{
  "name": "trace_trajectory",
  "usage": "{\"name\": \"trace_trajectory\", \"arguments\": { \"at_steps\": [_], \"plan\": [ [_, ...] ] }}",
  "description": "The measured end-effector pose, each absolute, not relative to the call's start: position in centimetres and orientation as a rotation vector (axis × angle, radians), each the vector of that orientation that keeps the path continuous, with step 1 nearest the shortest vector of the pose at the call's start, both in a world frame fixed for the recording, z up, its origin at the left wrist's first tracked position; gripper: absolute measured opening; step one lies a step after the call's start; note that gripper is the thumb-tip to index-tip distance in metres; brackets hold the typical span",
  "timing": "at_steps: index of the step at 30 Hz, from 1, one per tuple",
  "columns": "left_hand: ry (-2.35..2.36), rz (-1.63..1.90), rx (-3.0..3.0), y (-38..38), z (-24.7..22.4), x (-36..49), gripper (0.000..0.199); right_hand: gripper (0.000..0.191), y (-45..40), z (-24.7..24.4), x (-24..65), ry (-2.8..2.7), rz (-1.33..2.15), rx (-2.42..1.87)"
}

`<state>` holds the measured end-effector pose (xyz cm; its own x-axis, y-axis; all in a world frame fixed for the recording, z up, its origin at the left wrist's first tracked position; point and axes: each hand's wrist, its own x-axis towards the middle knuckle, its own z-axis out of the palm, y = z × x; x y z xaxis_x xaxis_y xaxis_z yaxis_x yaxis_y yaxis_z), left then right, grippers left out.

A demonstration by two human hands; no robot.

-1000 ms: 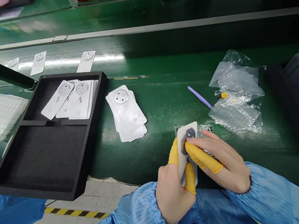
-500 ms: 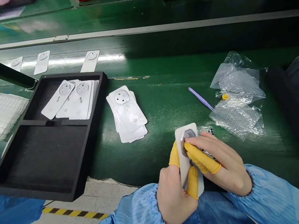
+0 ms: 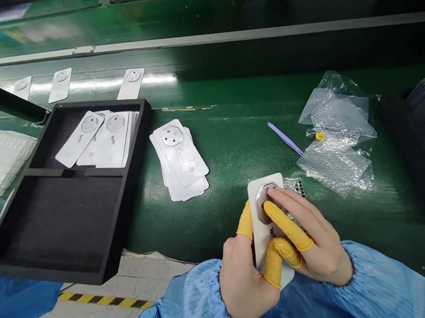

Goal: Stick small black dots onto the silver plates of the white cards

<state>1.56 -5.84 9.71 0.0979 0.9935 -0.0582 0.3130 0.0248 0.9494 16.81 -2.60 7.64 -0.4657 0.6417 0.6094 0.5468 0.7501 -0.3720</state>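
Observation:
My left hand is closed around a white rounded panel held upright, its yellow-cotted thumb across the front. Near the panel's top sits a silver-rimmed octagonal plate. Fingertips of my right hand press on that plate, index in a yellow cot and stretched out; its cotted thumb is bent near my left thumb. Behind the right hand, a clear sheet with small black dots partly shows. Left of my hands lies a stack of similar white panels.
A black two-compartment tray holds several white panels. More panels lie farther back. Purple tweezers and clear plastic bags with a yellow finger cot are at right, beside a dark bin.
My right fingers have spread apart and shifted over the octagonal plate, uncovering more of it. The right thumb has come down beside my left thumb. The panel stays in my left hand.

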Motion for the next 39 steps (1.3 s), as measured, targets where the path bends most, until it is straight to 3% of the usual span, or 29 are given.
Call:
{"name": "trace_trajectory", "arguments": {
  "at_steps": [7, 10, 12, 16, 19, 23, 26, 30, 39],
  "plan": [
    [1.449, 0.928, 1.670, -5.9, 9.2, 1.5, 0.010, 0.035, -3.1, 8.7, 16.9, -2.449, -0.050, -0.987],
    [1.503, 0.964, 1.712, -5.9, 8.6, 1.4, 0.010, 0.033, -2.7, 8.9, 17.2, -2.512, 0.014, -0.928],
    [1.444, 0.970, 1.574, -5.8, 8.5, 1.4, 0.014, 0.038, -2.3, 8.7, 17.4, -2.457, 0.178, -0.861],
    [1.089, 1.021, 1.104, -5.1, 9.1, 1.6, 0.045, 0.055, -1.9, 8.3, 17.2, -1.943, 0.566, -1.025],
    [0.824, 1.042, 0.847, -4.3, 9.6, 1.6, 0.045, 0.060, -2.2, 8.4, 16.4, -1.465, 0.893, -1.236],
    [0.771, 1.085, 0.753, -3.0, 9.5, 0.9, 0.035, 0.056, -2.6, 8.4, 15.8, -1.237, 1.246, -1.249],
    [0.882, 1.087, 0.772, -2.3, 9.3, 0.2, 0.023, 0.050, -2.8, 8.4, 15.7, -1.227, 1.223, -1.196],
    [1.046, 1.084, 0.908, -2.2, 9.4, 0.0, 0.027, 0.042, -3.1, 8.4, 15.6, -1.256, 1.175, -1.166],
    [1.138, 1.076, 0.889, -1.0, 9.7, -0.9, 0.029, 0.054, -2.6, 7.1, 16.1, -1.482, 1.050, -1.135]
  ]
}}
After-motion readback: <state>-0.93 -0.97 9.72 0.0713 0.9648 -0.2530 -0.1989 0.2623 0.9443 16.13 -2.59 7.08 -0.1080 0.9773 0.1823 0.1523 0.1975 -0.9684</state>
